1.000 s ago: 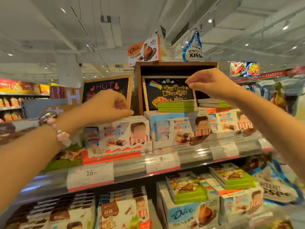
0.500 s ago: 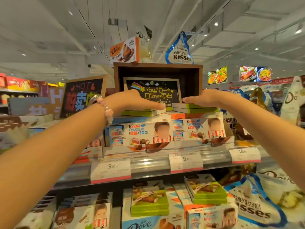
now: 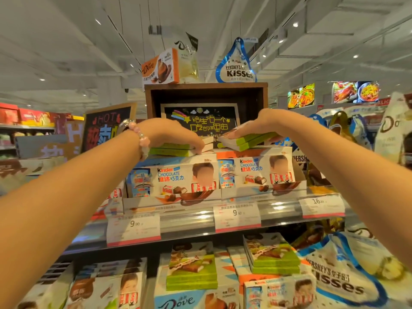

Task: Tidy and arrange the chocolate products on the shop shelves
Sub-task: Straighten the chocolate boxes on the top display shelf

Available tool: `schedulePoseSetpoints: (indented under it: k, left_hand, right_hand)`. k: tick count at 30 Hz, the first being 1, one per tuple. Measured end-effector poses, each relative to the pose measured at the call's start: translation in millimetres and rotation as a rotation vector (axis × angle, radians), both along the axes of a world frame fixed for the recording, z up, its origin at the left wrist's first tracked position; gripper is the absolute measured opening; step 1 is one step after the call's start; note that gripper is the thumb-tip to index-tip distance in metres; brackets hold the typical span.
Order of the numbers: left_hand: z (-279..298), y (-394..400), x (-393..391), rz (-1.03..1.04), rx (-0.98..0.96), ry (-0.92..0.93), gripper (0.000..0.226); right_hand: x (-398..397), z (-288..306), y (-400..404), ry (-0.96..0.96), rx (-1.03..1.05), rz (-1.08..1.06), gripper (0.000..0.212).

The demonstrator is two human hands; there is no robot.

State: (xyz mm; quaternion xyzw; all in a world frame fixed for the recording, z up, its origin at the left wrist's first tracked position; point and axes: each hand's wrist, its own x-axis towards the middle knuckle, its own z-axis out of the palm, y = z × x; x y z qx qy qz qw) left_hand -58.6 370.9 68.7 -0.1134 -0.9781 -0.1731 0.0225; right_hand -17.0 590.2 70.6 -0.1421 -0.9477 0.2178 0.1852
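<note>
Two short stacks of green-edged chocolate boxes lie on top of the Kinder chocolate boxes (image 3: 178, 178) on the upper shelf. My left hand (image 3: 176, 136), with a pink bead bracelet on its wrist, covers the left green stack (image 3: 169, 150), and its fingers curl down over the stack's right end. The right green stack (image 3: 247, 142) is tilted, its near end raised. My right hand (image 3: 252, 126) lies over it, fingers stretched along the top and thumb at its side, holding it. Both stacks sit in front of a chalkboard sign (image 3: 200, 121) inside a wooden crate (image 3: 205, 90).
A Dove box (image 3: 160, 68) and a Hershey's Kisses bag (image 3: 236, 68) stand on the crate. Price tags (image 3: 133, 225) hang on the shelf rail (image 3: 189, 221). The lower shelf holds more green boxes (image 3: 191, 269), Dove boxes (image 3: 178, 302) and a large Kisses bag (image 3: 338, 282).
Both hands came in from either side and settled on the two green stacks. The left fingers now curl over their stack's end, and the right stack has tipped up.
</note>
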Motion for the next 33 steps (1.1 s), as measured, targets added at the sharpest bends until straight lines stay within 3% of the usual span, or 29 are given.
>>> schedulePoseSetpoints:
  k: [2, 4, 6, 12, 23, 29, 33]
  left_hand:
    - [-4, -3, 1, 0.001, 0.043, 0.039, 0.115]
    - [-6, -7, 2, -0.015, 0.091, 0.095, 0.123]
    - [-7, -13, 5, -0.012, 0.121, 0.174, 0.119]
    - [-4, -49, 18, -0.026, 0.341, 0.365, 0.098]
    - [-5, -159, 66, 0.086, 0.55, 0.443, 0.074]
    - [-11, -227, 82, 0.164, 0.539, 0.378, 0.084]
    - [-15, -273, 86, 0.134, 0.541, 0.403, 0.066]
  right_hand:
    - [-1, 0, 1, 0.058, -0.072, 0.021, 0.072]
    - [-3, -3, 2, 0.101, -0.141, 0.037, 0.06]
    - [-6, -8, 1, 0.132, -0.23, 0.077, 0.052]
    - [-2, -10, -22, 0.296, -0.557, 0.263, 0.057]
    - [-5, -11, -116, 0.297, -0.742, 0.529, 0.062]
    - [-8, -16, -184, 0.239, -0.723, 0.606, 0.062]
    - [-4, -15, -232, 0.251, -0.756, 0.645, 0.051]
